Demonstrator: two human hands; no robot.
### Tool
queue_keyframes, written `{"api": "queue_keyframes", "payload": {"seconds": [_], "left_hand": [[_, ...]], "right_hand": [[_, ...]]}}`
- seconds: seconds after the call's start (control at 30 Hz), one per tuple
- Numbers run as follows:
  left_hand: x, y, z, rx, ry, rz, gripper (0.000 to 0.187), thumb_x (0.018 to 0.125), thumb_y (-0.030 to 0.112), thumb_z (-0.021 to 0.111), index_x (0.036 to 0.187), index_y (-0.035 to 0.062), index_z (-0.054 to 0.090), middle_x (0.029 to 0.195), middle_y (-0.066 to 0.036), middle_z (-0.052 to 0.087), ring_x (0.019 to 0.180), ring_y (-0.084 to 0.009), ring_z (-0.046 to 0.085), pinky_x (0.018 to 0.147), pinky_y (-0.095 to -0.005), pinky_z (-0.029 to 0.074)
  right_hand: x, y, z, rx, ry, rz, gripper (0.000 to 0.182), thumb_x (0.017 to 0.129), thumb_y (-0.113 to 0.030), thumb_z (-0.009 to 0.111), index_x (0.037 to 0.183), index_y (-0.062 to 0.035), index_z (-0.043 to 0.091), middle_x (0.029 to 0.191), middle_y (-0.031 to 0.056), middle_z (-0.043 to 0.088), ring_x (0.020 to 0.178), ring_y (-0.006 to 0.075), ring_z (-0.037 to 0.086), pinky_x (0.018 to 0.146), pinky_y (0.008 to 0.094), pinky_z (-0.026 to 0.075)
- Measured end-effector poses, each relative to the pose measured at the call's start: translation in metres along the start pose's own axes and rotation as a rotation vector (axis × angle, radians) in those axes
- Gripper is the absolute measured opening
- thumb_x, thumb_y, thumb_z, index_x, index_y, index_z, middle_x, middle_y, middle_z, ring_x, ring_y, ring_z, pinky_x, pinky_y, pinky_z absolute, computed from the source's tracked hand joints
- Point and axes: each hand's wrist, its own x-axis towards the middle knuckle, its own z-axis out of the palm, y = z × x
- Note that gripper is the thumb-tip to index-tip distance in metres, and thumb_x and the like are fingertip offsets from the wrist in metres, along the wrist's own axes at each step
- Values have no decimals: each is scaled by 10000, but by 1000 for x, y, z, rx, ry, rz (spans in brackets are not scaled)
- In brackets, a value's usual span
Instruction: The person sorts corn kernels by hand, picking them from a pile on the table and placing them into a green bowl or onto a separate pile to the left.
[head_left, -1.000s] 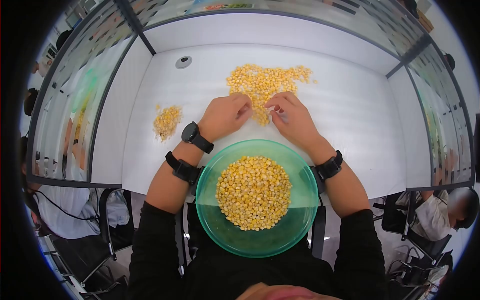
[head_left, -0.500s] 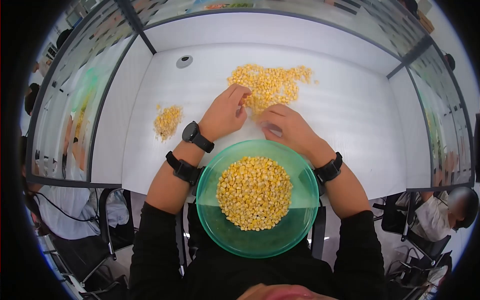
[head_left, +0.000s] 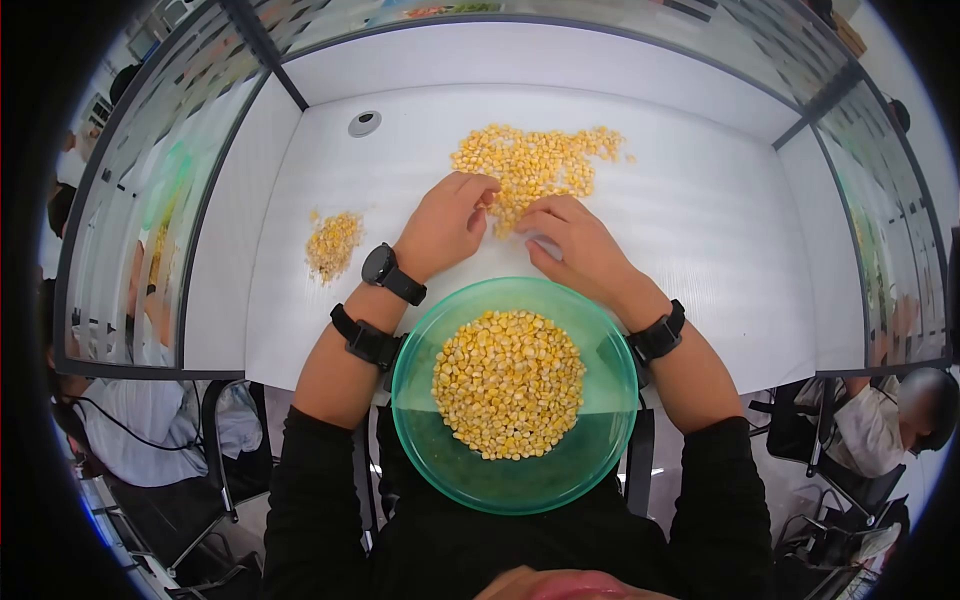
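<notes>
Loose yellow corn kernels (head_left: pixel 540 165) lie spread on the white desk, thinning to a narrow tail toward me. At the left edge of that spread, my left hand (head_left: pixel 445 228) has its fingers curled and its thumb close to the fingertips; what is between them, if anything, is hidden. My right hand (head_left: pixel 585 252) rests at the near end of the tail, fingertips by the kernels and thumb apart from the fingers. Between my forearms sits a green translucent bowl (head_left: pixel 415 440), its bottom covered by a heap of corn kernels (head_left: pixel 508 385).
A smaller pile of paler kernels and bits (head_left: pixel 334 245) is on the desk (head_left: pixel 690 250) at the left. A round cable grommet (head_left: pixel 365 123) is set in the desk's far left. Partition panels (head_left: pixel 540 60) enclose three sides. Other people sit beyond both sides.
My right hand has shifted slightly, its fingers now drawn a little up and its thumb farther from them. My left hand stays nearly in place. The camera view has moved slightly.
</notes>
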Motion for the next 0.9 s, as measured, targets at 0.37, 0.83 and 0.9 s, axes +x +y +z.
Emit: {"api": "queue_keyframes", "payload": {"seconds": [0.37, 0.83, 0.9], "left_hand": [[4, 7, -10, 176, 49, 201, 254, 803, 3, 705, 1031, 112, 729, 834, -33, 717, 885, -258, 661, 794, -403, 548], [5, 14, -14, 227, 73, 299, 179, 797, 5, 736, 936, 116, 760, 828, -23, 732, 823, -233, 666, 732, -372, 560], [5, 13, -13, 239, 57, 282, 183, 801, 10, 711, 930, 125, 770, 816, -20, 727, 840, -230, 664, 751, -375, 560]], "right_hand": [[0, 0, 0, 10, 1, 6, 248, 890, -61, 716, 1135, -102, 717, 1223, 119, 656, 1166, 332, 619, 995, 434, 537], [-1, 3, 4, 43, 60, -37, 204, 869, -64, 709, 1072, -77, 705, 1129, 113, 663, 1107, 334, 620, 958, 436, 530], [-1, 2, 4, 31, 74, -53, 202, 871, -66, 710, 1073, -75, 705, 1129, 109, 664, 1107, 332, 620, 959, 434, 530]]}}
